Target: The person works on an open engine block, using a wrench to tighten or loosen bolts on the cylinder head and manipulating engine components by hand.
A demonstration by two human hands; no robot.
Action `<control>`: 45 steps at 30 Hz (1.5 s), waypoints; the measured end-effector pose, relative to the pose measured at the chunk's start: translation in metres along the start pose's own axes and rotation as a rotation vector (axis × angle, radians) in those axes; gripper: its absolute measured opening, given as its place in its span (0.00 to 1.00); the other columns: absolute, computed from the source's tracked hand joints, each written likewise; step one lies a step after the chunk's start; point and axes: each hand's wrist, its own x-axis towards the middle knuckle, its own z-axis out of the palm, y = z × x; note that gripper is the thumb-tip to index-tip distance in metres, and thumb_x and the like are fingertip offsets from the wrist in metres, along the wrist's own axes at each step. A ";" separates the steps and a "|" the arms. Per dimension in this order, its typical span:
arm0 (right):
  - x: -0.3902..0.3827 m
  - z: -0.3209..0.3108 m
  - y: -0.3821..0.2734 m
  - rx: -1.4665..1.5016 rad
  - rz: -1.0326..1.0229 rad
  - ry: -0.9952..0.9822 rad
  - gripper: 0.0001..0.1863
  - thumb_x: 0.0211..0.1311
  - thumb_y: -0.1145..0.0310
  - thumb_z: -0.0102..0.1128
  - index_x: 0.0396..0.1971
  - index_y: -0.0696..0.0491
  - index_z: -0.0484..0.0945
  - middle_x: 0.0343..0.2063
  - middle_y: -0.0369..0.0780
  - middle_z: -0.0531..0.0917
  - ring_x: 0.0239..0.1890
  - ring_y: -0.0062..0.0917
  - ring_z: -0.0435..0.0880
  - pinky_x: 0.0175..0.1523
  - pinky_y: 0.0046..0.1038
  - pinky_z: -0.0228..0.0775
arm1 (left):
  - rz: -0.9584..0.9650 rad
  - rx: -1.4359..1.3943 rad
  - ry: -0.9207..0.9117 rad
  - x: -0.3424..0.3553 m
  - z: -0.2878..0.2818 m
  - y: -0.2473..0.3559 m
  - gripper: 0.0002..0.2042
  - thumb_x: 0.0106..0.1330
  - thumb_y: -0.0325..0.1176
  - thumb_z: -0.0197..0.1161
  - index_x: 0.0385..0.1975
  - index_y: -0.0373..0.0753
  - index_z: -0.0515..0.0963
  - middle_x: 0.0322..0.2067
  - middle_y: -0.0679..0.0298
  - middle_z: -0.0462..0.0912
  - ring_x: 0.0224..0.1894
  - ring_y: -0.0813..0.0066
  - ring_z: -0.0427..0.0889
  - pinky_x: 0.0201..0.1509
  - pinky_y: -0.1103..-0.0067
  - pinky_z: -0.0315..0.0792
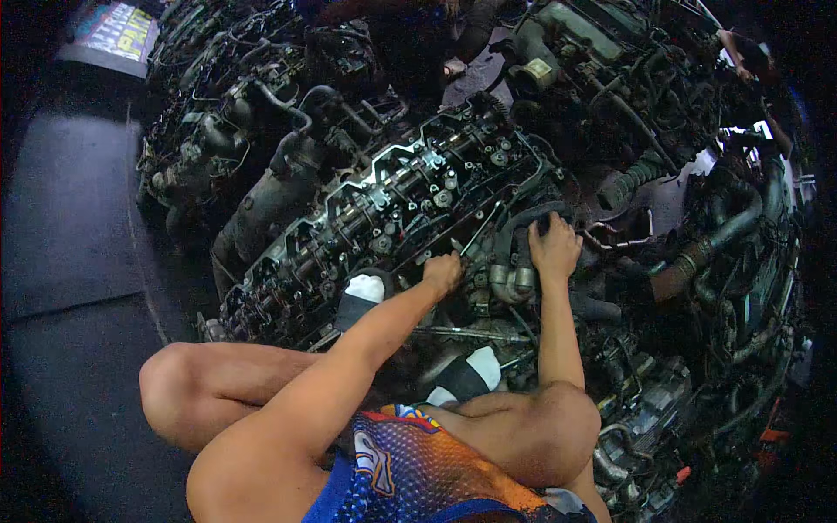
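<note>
At frame centre, the left hand [443, 275] has fingers clamped on a rod [482, 228], probably best held steady beside the engine [384, 196]; just right, the right hand's [555, 248] fingers curl over a hose [510, 231], grip unclear.

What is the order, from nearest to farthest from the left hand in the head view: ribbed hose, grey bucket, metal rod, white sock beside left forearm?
From the left hand:
1. Metal rod, in its grip.
2. White sock, to its left.
3. Ribbed hose, right and higher up.
4. Grey bucket, upper-left corner.
</note>
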 end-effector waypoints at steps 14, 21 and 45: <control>0.000 -0.002 -0.005 0.014 -0.037 0.073 0.23 0.54 0.53 0.53 0.43 0.56 0.73 0.39 0.44 0.78 0.45 0.37 0.75 0.52 0.41 0.61 | 0.023 -0.103 0.175 -0.064 -0.083 0.003 0.12 0.59 0.38 0.52 0.33 0.35 0.75 0.30 0.48 0.80 0.35 0.49 0.79 0.38 0.61 0.73; 0.000 -0.010 -0.002 0.094 0.018 0.055 0.21 0.53 0.55 0.55 0.39 0.56 0.74 0.37 0.45 0.78 0.44 0.40 0.75 0.51 0.44 0.60 | 0.044 -0.094 0.163 -0.097 -0.252 0.018 0.14 0.60 0.41 0.54 0.33 0.36 0.78 0.31 0.48 0.79 0.37 0.51 0.78 0.41 0.64 0.71; 0.000 -0.008 0.004 0.104 0.002 0.070 0.20 0.49 0.55 0.56 0.36 0.56 0.75 0.33 0.44 0.78 0.40 0.36 0.76 0.47 0.39 0.62 | 0.068 0.403 0.326 0.067 -0.273 0.072 0.11 0.53 0.32 0.54 0.31 0.34 0.80 0.37 0.48 0.80 0.42 0.54 0.80 0.45 0.67 0.74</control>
